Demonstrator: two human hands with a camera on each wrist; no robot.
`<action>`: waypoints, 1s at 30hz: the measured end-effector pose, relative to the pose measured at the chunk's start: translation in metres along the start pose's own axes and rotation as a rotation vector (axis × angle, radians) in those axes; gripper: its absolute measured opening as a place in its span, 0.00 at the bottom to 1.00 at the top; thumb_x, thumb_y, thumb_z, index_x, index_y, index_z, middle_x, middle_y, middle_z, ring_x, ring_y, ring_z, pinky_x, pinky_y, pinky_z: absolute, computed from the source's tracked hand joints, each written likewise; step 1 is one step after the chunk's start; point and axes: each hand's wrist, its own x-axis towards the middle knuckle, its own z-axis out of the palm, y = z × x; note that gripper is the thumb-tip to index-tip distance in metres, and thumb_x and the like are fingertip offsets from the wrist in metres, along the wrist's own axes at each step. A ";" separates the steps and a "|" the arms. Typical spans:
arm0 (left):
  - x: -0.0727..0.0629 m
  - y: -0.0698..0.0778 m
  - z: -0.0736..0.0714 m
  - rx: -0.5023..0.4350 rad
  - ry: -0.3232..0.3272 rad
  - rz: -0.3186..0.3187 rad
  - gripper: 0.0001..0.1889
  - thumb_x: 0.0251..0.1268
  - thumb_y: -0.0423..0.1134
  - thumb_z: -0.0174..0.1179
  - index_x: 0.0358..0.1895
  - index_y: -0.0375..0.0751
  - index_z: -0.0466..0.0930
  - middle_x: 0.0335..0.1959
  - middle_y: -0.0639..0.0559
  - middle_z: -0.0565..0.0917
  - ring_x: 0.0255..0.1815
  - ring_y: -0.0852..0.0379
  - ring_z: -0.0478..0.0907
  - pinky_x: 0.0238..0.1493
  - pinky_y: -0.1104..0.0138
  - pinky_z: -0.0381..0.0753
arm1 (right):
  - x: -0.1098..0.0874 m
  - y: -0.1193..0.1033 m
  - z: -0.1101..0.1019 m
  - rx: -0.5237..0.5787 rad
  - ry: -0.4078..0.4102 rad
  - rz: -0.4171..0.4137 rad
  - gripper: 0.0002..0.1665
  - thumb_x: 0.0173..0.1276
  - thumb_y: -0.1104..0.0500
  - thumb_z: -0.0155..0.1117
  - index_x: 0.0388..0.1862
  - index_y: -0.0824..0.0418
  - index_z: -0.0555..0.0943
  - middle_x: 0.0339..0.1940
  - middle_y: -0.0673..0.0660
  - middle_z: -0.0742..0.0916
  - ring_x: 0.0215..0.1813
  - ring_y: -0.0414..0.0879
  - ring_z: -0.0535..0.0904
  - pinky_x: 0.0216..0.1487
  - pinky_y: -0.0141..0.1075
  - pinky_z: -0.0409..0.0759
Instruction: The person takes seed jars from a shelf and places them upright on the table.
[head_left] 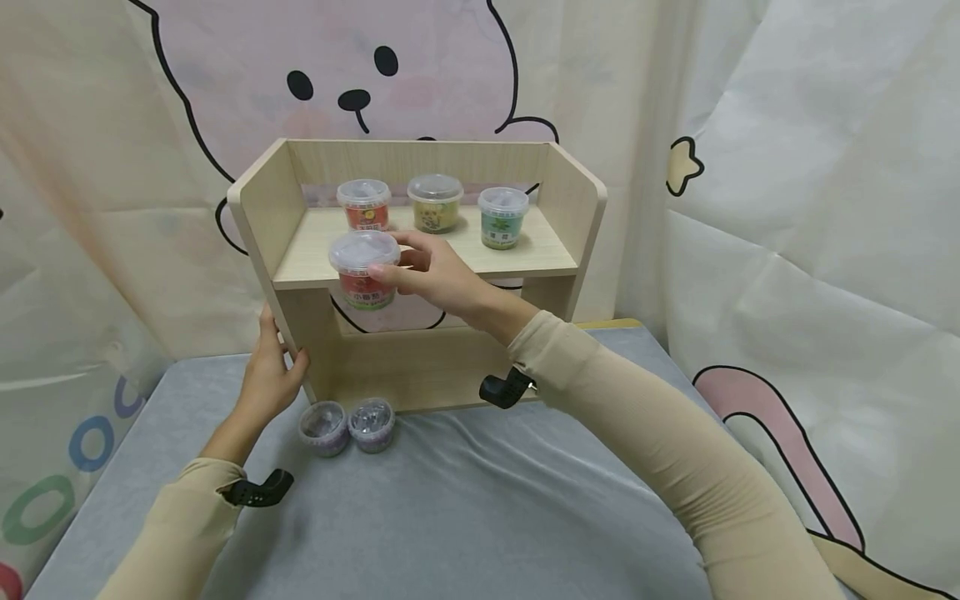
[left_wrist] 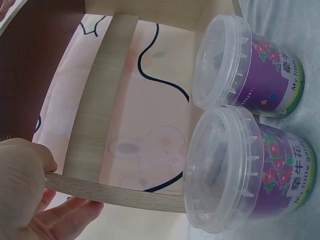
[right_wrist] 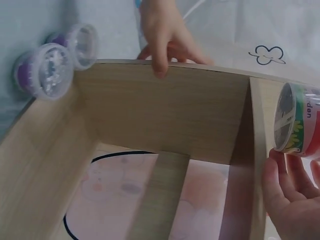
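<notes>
My right hand (head_left: 442, 279) pinches a lidded plastic tub (head_left: 365, 275) with a red label, held in front of the upper shelf's front edge. In the right wrist view this tub (right_wrist: 300, 120) lies sideways across the picture, its base showing. With my left hand (head_left: 268, 375) I grip the left side panel of a light wooden shelf unit (head_left: 420, 367), thumb on one face and fingers on the other. Two purple-labelled tubs with clear lids, one on the left (head_left: 324, 428) and one on the right (head_left: 372, 425), stand touching or nearly so by the unit's lower left front.
On the upper shelf (head_left: 322, 262) stand a red-labelled tub (head_left: 365, 205), a yellow-labelled tub (head_left: 436, 203) and a green-labelled tub (head_left: 502, 218). A blue-grey cloth (head_left: 480, 508) covers the table. Behind hangs a curtain (head_left: 600, 75) with cartoon prints.
</notes>
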 end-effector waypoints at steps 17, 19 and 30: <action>-0.002 -0.001 -0.004 0.016 -0.004 -0.011 0.48 0.65 0.22 0.55 0.81 0.49 0.36 0.68 0.21 0.65 0.66 0.21 0.68 0.58 0.30 0.75 | -0.025 0.046 -0.004 -0.033 -0.097 -0.078 0.33 0.72 0.68 0.60 0.75 0.69 0.65 0.66 0.69 0.80 0.69 0.59 0.77 0.68 0.39 0.80; -0.002 -0.002 -0.004 0.020 -0.004 -0.011 0.48 0.65 0.23 0.55 0.81 0.49 0.36 0.67 0.21 0.65 0.66 0.21 0.68 0.58 0.30 0.75 | -0.026 0.054 -0.003 -0.040 -0.107 -0.085 0.33 0.72 0.70 0.60 0.74 0.71 0.65 0.66 0.71 0.80 0.68 0.60 0.78 0.69 0.40 0.80; 0.000 -0.004 -0.002 0.013 0.006 0.002 0.46 0.66 0.23 0.54 0.80 0.48 0.38 0.67 0.22 0.66 0.67 0.22 0.68 0.59 0.32 0.76 | -0.036 0.094 0.004 0.018 -0.126 0.087 0.36 0.68 0.69 0.65 0.73 0.69 0.65 0.65 0.70 0.81 0.66 0.60 0.81 0.65 0.40 0.82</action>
